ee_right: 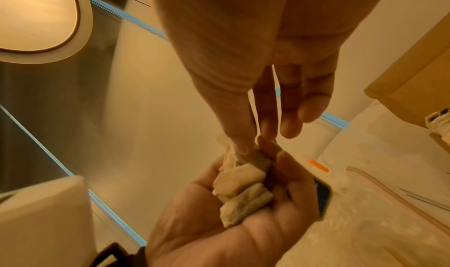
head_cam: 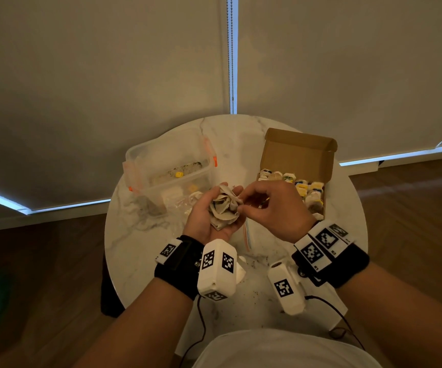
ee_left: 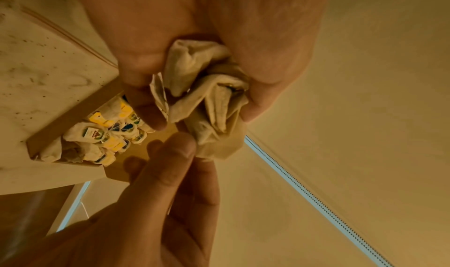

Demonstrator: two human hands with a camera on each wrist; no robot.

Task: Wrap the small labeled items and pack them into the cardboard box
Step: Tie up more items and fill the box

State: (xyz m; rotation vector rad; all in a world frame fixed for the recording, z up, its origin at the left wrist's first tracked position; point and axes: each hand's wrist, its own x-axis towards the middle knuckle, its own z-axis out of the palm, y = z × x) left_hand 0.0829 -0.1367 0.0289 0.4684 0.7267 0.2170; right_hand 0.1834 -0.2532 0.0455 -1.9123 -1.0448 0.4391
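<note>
Crumpled beige wrapping paper point(head_cam: 223, 209) sits in your upturned left hand point(head_cam: 209, 219) at the centre of the head view, above the round white marble surface point(head_cam: 124, 251); your left fingers point(ee_left: 265, 90) curl around the bundle and hold it. Your right hand point(head_cam: 275, 211) comes in from the right, and its thumb and first fingers point(ee_right: 239, 142) pinch a fold at the top of the paper. Right of centre, the open brown cardboard box point(head_cam: 298, 152) stands on the surface with small wrapped labelled items point(head_cam: 304, 188) packed inside. Left of centre stands a clear plastic tub with orange clips point(head_cam: 172, 168).
</note>
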